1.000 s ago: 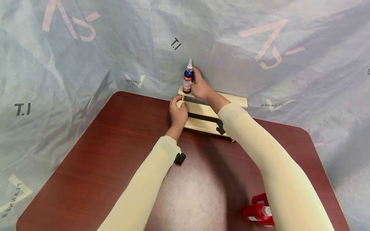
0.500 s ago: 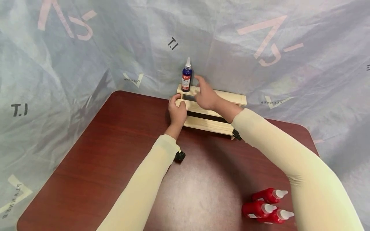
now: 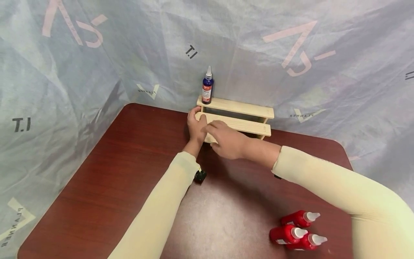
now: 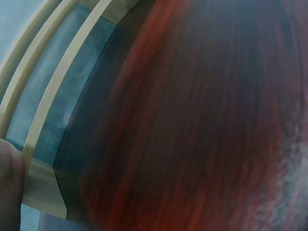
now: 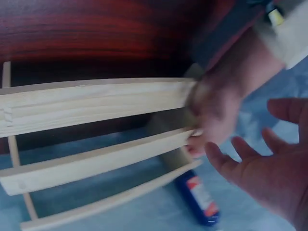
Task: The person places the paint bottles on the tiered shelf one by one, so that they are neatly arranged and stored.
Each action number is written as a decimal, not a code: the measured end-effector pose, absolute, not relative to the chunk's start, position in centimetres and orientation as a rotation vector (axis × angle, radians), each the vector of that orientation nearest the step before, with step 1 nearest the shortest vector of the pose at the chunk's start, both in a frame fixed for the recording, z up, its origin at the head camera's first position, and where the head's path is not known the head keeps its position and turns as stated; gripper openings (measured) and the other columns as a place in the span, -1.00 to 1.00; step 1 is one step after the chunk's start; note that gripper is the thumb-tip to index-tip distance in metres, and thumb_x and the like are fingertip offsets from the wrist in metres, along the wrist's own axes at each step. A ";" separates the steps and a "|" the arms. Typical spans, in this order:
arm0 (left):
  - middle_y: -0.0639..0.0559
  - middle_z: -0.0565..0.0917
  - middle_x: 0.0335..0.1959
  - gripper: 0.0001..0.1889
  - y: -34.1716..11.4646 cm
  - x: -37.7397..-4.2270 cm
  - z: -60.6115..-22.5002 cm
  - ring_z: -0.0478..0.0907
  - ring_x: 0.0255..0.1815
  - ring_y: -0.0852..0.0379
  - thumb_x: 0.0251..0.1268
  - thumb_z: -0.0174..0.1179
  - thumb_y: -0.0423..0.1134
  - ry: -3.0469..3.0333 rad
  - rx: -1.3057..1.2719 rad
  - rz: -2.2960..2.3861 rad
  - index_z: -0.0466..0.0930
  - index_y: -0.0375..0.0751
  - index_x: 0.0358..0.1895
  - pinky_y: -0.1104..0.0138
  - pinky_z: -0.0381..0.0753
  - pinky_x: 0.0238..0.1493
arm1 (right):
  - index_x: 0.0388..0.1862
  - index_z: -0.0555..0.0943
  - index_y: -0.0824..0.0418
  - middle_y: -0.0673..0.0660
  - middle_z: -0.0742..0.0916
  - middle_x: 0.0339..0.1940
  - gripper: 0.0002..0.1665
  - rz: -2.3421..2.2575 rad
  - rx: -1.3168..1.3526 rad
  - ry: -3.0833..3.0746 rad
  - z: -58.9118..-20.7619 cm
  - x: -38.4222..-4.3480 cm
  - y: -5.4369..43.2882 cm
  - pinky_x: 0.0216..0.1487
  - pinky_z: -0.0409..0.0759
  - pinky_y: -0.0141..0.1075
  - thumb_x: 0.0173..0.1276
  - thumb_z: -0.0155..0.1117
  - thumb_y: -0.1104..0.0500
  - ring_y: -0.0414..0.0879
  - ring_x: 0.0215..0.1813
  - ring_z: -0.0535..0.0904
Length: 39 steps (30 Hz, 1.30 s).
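A small tiered wooden shelf (image 3: pixel 242 107) stands on the table against the back sheet. My left hand (image 3: pixel 196 126) grips its left end, thumb at the front and fingers behind. On the top tier's left end a blue squeeze bottle (image 3: pixel 206 94) with a red-and-white label and pointed white cap stands upright. My right hand (image 3: pixel 228 141) is in front of the lower tiers, close to the left hand, and hides part of them. The right wrist view shows the right hand's fingers (image 5: pixel 240 166) spread and holding nothing. Only a sliver of the left hand appears in the left wrist view.
Several red squeeze bottles (image 3: pixel 295 232) with white pointed caps stand together at the table's front right. A grey printed sheet (image 3: pixel 155 43) rises behind the dark red-brown table (image 3: pixel 97 172).
My right hand has let go of the blue squeeze bottle and come down toward the lower tiers and the left hand. The bottle stays on the top tier; the left hand keeps its grip.
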<state>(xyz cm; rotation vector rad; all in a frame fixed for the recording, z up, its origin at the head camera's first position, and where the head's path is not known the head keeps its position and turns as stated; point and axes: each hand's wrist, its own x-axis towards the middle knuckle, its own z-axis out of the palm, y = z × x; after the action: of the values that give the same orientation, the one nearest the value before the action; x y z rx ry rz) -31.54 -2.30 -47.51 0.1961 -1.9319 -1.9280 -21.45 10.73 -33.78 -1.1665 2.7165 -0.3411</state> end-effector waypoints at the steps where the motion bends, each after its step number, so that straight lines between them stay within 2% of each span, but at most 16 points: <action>1: -0.14 0.57 0.34 -0.59 -2.3 -31.5 -47.5 0.49 0.38 -0.02 0.44 0.04 -0.36 -1.929 0.200 -1.934 0.59 -0.23 0.29 0.11 0.48 0.44 | 0.46 0.44 0.32 0.33 0.55 0.41 -0.41 -0.321 -1.209 2.705 -33.7 -20.8 10.8 0.62 0.34 0.05 0.47 0.18 0.29 0.22 0.54 0.38; 7: -0.12 0.58 0.34 -0.60 -2.3 -31.8 -47.7 0.48 0.42 0.03 0.45 0.05 -0.40 -1.921 0.219 -1.928 0.61 -0.23 0.28 0.14 0.44 0.50 | 0.23 0.62 0.23 0.18 0.74 0.13 -0.65 -0.115 -1.327 2.528 -33.3 -17.0 11.6 0.32 0.63 -0.05 0.51 0.18 0.27 0.07 0.23 0.66; 13: -0.15 0.58 0.32 -0.59 -2.5 -32.1 -47.8 0.48 0.45 0.00 0.42 0.06 -0.42 -1.908 0.221 -1.918 0.61 -0.26 0.28 0.13 0.42 0.53 | 0.22 0.67 0.13 0.09 0.80 0.07 -0.66 0.190 -1.057 2.302 -34.2 -14.8 13.3 0.21 0.70 -0.09 0.51 0.30 0.17 0.00 0.14 0.74; 15: -0.15 0.58 0.32 -0.59 -2.4 -32.1 -47.8 0.48 0.45 0.00 0.42 0.06 -0.42 -1.910 0.221 -1.917 0.61 -0.26 0.28 0.13 0.42 0.53 | 0.13 0.67 0.13 0.08 0.80 0.00 -0.71 0.216 -0.993 2.275 -34.5 -14.4 14.0 0.17 0.71 -0.10 0.47 0.34 0.15 0.00 0.08 0.74; 25: -0.15 0.59 0.31 -0.59 -2.2 -32.1 -47.4 0.48 0.44 0.01 0.42 0.06 -0.42 -1.907 0.201 -1.923 0.61 -0.26 0.28 0.14 0.42 0.53 | 0.10 0.67 0.18 0.11 0.81 -0.05 -0.62 0.130 -0.829 2.259 -33.5 -12.5 16.7 0.14 0.71 -0.02 0.34 0.44 0.11 0.02 0.00 0.74; 28: -0.14 0.58 0.32 -0.60 -2.5 -31.9 -47.5 0.48 0.44 0.01 0.43 0.06 -0.42 -1.910 0.207 -1.917 0.61 -0.26 0.28 0.13 0.42 0.52 | 0.12 0.67 0.19 0.12 0.81 -0.05 -0.58 0.127 -0.762 2.243 -33.3 -11.7 17.1 0.20 0.69 0.03 0.32 0.46 0.09 0.06 0.03 0.74; 32: -0.15 0.59 0.31 -0.61 -2.4 -31.9 -47.4 0.48 0.43 0.00 0.43 0.07 -0.43 -1.900 0.215 -1.916 0.61 -0.26 0.27 0.12 0.43 0.50 | 0.18 0.67 0.22 0.12 0.80 0.07 -0.52 0.204 -0.673 2.194 -33.3 -10.8 17.8 0.35 0.63 0.07 0.32 0.46 0.08 0.11 0.20 0.71; 34: -0.15 0.58 0.31 -0.61 -2.6 -31.8 -47.4 0.47 0.43 0.00 0.43 0.06 -0.42 -1.900 0.213 -1.911 0.61 -0.26 0.27 0.12 0.42 0.51 | 0.15 0.70 0.20 0.09 0.80 0.05 -0.54 0.280 -0.678 2.173 -33.5 -10.4 18.0 0.33 0.65 0.03 0.31 0.46 0.08 0.07 0.17 0.71; 36: -0.15 0.58 0.32 -0.60 -2.7 -31.8 -47.4 0.47 0.44 0.00 0.44 0.06 -0.41 -1.904 0.206 -1.909 0.60 -0.25 0.28 0.13 0.42 0.52 | 0.07 0.73 0.17 0.04 0.80 -0.04 -0.59 0.344 -0.683 2.157 -33.6 -10.1 18.3 0.23 0.69 -0.02 0.26 0.50 0.09 0.01 0.04 0.70; 39: -0.15 0.58 0.32 -0.60 -2.7 -31.7 -47.3 0.48 0.43 0.00 0.44 0.06 -0.40 -1.911 0.196 -1.908 0.60 -0.25 0.28 0.14 0.42 0.52 | -0.19 0.72 0.11 -0.04 0.73 -0.34 -0.73 0.408 -0.712 2.134 -33.7 -9.7 18.9 -0.12 0.69 -0.16 0.15 0.58 0.12 -0.08 -0.28 0.58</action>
<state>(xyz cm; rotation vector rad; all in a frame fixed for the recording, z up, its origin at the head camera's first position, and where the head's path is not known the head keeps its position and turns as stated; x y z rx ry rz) -31.74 -2.68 -47.28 0.1961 -1.9114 -1.9083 -9.68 18.85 -33.72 -0.7119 2.1343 0.4079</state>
